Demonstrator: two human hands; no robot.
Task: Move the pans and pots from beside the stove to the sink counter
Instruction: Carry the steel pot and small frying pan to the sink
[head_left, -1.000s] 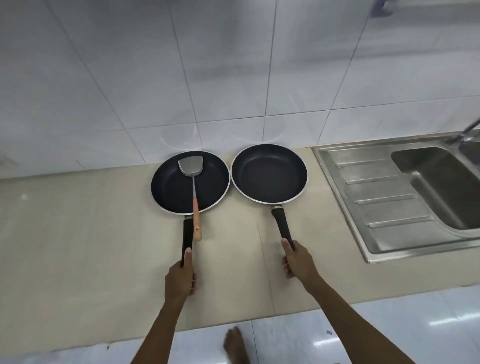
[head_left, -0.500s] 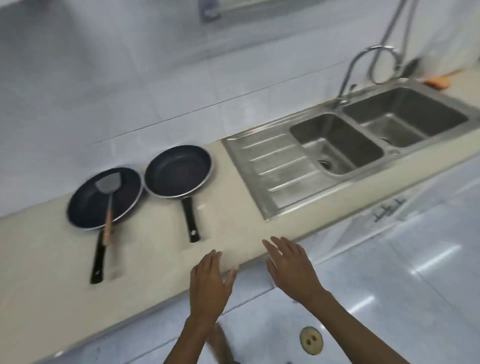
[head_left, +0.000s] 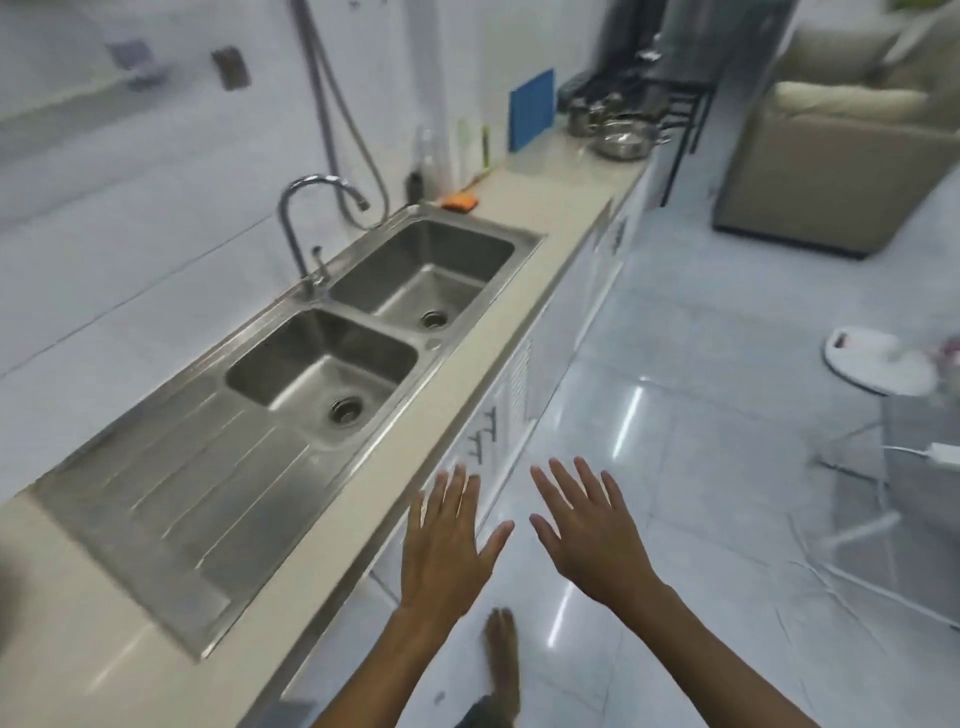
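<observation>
My left hand and my right hand hover side by side over the floor, just off the counter's front edge, fingers spread and holding nothing. Steel pots stand in a blurred cluster at the far end of the beige counter, beside the dark stove. A double steel sink with a ribbed drainboard fills the near counter to my left. The two black frying pans are out of view.
A curved tap and hanging hose rise behind the sink. An orange sponge, bottles and a blue board line the wall. A beige sofa, a white round object and a glass table stand to the right on glossy floor.
Both hands let go of the pan handles and drew back, open. The view has swung right along the counter, so the pans have left the frame and the far pots have come in.
</observation>
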